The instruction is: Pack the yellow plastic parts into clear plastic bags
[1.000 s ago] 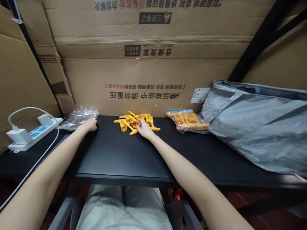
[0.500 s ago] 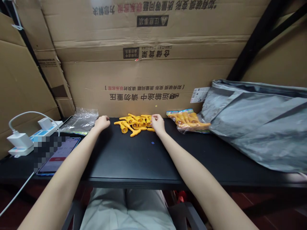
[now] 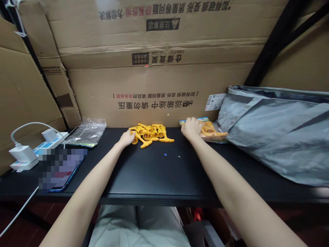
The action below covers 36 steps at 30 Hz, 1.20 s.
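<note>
A heap of yellow plastic pieces, each with a small round cup and a T-shaped handle, lies on the black table at the foot of the cardboard. My left hand is at the heap's left edge, fingers closed on one yellow piece. To the right, a clear bag of yellow pieces with a colourful top strip lies by the grey bag. My right hand covers its left end, fingers curled down over it; the fingertips are hidden.
A flat clear plastic packet lies at the left, near a power strip with chargers and a phone. A large grey bag takes up the right side. Cardboard stands upright behind. A small blue disc lies mid-table.
My left hand has moved right onto the heap. My right hand has left the heap's right end for the bagged pieces, and a yellow piece now shows uncovered there.
</note>
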Tool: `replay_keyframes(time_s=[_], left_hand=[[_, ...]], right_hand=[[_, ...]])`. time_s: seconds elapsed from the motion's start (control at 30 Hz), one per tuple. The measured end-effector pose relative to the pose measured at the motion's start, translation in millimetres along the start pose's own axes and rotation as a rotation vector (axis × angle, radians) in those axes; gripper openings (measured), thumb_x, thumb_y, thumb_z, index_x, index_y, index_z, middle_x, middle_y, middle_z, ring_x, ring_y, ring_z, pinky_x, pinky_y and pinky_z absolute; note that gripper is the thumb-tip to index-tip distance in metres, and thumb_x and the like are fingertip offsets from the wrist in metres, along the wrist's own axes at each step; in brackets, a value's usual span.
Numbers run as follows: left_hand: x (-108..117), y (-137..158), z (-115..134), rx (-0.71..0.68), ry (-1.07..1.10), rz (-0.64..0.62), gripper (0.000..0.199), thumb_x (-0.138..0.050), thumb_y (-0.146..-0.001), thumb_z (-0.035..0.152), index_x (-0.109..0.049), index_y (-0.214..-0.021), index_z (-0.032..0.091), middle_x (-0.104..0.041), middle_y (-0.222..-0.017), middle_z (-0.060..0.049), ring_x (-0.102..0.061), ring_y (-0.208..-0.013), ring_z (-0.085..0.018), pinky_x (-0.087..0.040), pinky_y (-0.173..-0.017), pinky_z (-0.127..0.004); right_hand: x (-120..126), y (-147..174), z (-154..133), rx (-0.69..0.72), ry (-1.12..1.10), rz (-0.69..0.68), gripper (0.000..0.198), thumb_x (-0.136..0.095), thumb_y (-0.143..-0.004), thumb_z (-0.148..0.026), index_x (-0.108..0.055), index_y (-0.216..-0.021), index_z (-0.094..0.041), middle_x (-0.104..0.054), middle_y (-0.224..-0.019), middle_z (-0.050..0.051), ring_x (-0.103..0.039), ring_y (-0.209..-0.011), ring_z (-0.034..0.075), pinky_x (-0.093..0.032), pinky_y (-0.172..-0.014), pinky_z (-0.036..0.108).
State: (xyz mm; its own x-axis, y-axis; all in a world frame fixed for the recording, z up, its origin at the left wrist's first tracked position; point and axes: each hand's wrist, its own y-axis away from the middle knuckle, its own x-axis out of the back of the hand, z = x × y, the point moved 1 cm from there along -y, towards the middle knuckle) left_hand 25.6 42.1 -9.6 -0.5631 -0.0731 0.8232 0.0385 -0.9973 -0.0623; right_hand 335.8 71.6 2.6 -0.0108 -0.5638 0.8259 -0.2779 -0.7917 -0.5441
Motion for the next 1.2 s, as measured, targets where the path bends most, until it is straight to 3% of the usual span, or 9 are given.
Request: replay_keyframes(time_s=[0.13, 0.2, 0.33, 0.5, 0.7, 0.87, 1.2], left_hand=[[-2.5, -0.6, 4.1, -0.012, 0.022, -0.018, 0.04, -0.037, -0.09, 0.035, -0.058, -0.116, 0.012, -0.06, -0.124, -0.015, -0.056, -0.115, -0.025, -0.042, -0.091, -0.029], [-3.5, -0.4, 6.1, -0.019, 0.037, -0.012, 0.037, -0.038, -0.089, 0.032, -0.059, -0.112, 0.013, -0.062, -0.121, -0.015, -0.058, -0.112, -0.025, -0.042, -0.089, -0.029], [-6.7, 0.3, 10.6, -0.037, 0.075, -0.019, 0.033, -0.04, -0.089, 0.031, -0.062, -0.106, 0.013, -0.066, -0.114, -0.015, -0.06, -0.108, -0.025, -0.043, -0.088, -0.03], [-12.4, -2.0, 12.4, -0.053, 0.133, -0.015, 0.033, -0.046, -0.085, 0.027, -0.061, -0.111, 0.013, -0.064, -0.118, -0.015, -0.06, -0.107, -0.024, -0.043, -0.088, -0.029], [-19.8, -3.1, 3.1, -0.087, 0.187, -0.004, 0.04, -0.046, -0.085, 0.024, -0.057, -0.121, 0.01, -0.062, -0.122, -0.015, -0.059, -0.109, -0.023, -0.042, -0.092, -0.03], [-21.0, -0.3, -5.3, -0.123, 0.238, 0.029, 0.038, -0.046, -0.086, 0.024, -0.059, -0.12, 0.013, -0.062, -0.122, -0.011, -0.058, -0.111, -0.02, -0.041, -0.095, -0.029], [-20.8, 1.5, -13.0, -0.266, -0.029, 0.072, 0.041, -0.035, -0.091, 0.028, -0.058, -0.121, 0.012, -0.062, -0.121, -0.013, -0.057, -0.113, -0.023, -0.04, -0.098, -0.034]], right_hand=[[-12.2, -3.7, 20.0, -0.2, 0.104, -0.172, 0.065, -0.052, -0.082, -0.038, -0.037, -0.133, -0.001, -0.036, -0.137, 0.029, -0.03, -0.129, 0.039, -0.025, -0.099, 0.056], [-18.3, -4.9, 25.3, -0.236, 0.147, -0.229, 0.063, -0.051, -0.083, -0.033, -0.037, -0.135, 0.0, -0.038, -0.136, 0.029, -0.032, -0.129, 0.038, -0.023, -0.1, 0.058], [-20.9, -4.4, 25.5, -0.207, 0.195, -0.219, 0.051, -0.042, -0.085, -0.021, -0.042, -0.131, 0.002, -0.044, -0.132, 0.029, -0.039, -0.125, 0.038, -0.024, -0.1, 0.059], [-9.4, -4.6, 22.8, -0.136, 0.191, -0.229, 0.048, -0.046, -0.083, -0.015, -0.046, -0.127, 0.003, -0.05, -0.126, 0.031, -0.046, -0.12, 0.036, -0.034, -0.095, 0.057], [10.1, -15.8, 22.9, -0.059, 0.184, -0.323, 0.039, -0.052, -0.083, -0.015, -0.057, -0.119, -0.001, -0.057, -0.118, 0.027, -0.055, -0.113, 0.031, -0.044, -0.089, 0.042], [9.0, -20.2, 24.0, -0.034, 0.211, -0.353, 0.036, -0.052, -0.083, -0.013, -0.059, -0.116, -0.002, -0.059, -0.115, 0.026, -0.058, -0.11, 0.03, -0.045, -0.087, 0.039], [2.2, -6.6, 19.5, 0.042, 0.245, -0.269, 0.039, -0.034, -0.084, -0.002, -0.059, -0.113, 0.005, -0.058, -0.115, 0.031, -0.052, -0.114, 0.034, -0.043, -0.085, 0.042]])
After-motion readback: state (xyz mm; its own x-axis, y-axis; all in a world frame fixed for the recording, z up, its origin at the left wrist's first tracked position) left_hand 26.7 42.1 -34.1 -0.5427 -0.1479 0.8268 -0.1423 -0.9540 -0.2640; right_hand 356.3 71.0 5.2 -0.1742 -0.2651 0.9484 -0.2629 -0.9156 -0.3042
